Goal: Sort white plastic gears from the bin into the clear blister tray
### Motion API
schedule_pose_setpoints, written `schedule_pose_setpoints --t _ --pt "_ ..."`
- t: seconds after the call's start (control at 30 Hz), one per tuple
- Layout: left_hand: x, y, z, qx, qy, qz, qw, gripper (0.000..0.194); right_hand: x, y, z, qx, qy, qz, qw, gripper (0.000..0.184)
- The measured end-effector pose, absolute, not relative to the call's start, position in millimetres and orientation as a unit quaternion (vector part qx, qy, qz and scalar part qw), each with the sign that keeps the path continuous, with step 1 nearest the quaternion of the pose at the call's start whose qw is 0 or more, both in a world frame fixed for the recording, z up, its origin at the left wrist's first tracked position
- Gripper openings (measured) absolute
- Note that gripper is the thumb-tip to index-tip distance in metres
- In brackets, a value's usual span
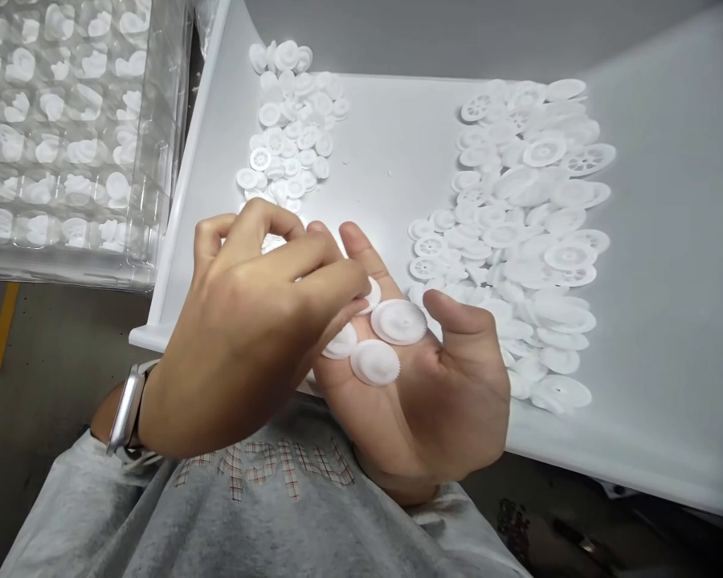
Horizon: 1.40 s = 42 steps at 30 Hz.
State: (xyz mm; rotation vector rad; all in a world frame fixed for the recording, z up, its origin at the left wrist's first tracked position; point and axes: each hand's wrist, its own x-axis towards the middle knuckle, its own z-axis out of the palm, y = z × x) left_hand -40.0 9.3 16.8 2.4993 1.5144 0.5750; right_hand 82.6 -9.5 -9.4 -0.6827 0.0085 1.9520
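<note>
My left hand, with a watch on its wrist, reaches across my right hand. Its thumb and fingertips close in a pinch on the edge of a small white plastic gear. My right hand is turned palm up, fingers stretched out and thumb apart. Several white gears rest on it, including a wider gear, a toothed gear near the heel of the palm and a partly covered gear. Anything deeper under my left fingers is hidden.
Both hands are over a white bin. A pile of small gears lies on its left side, a larger pile of wider gears on its right. Left of the bin stands a clear compartment tray with white parts in its pockets.
</note>
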Motion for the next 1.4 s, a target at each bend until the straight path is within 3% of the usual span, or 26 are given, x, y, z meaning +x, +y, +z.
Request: schedule_pose_setpoints --t 0.43,0.77,1.4 --pt "-46.0 16.6 15.3 0.845 0.5 0.167 0.09 0.014 86.9 -8.1 -14.1 -0.21 0.066 0.835 0.505 0.032" --pt "-45.6 19.7 22.0 0.848 0.494 0.156 0.108 0.017 86.2 -9.0 -15.1 -0.23 0.065 0.827 0.509 0.049" --pt "-45.5 28.0 13.0 0.864 0.464 0.161 0.111 0.011 88.9 -9.2 -14.9 -0.239 0.061 0.823 0.512 0.044"
